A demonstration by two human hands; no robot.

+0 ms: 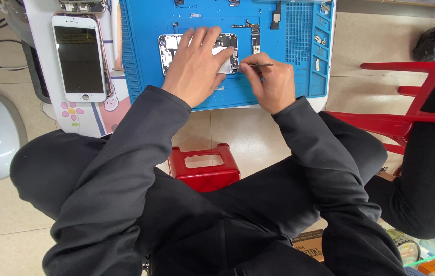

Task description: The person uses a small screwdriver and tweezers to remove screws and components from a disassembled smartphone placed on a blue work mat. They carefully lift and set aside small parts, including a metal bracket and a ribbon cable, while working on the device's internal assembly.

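A low white table [44, 30] carries a blue repair mat [146, 30] with an opened phone body [171, 46] and small loose parts [319, 38] on it, and, beside the mat, a white-fronted phone [78, 59].

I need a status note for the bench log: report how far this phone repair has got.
Done: the white phone screen lies off to the side, and small parts sit sorted in the blue mat's side trays. In hand: the left hand presses down the opened phone body while the right hand works thin tweezers at its edge. Left: the body is open and the screen unattached.
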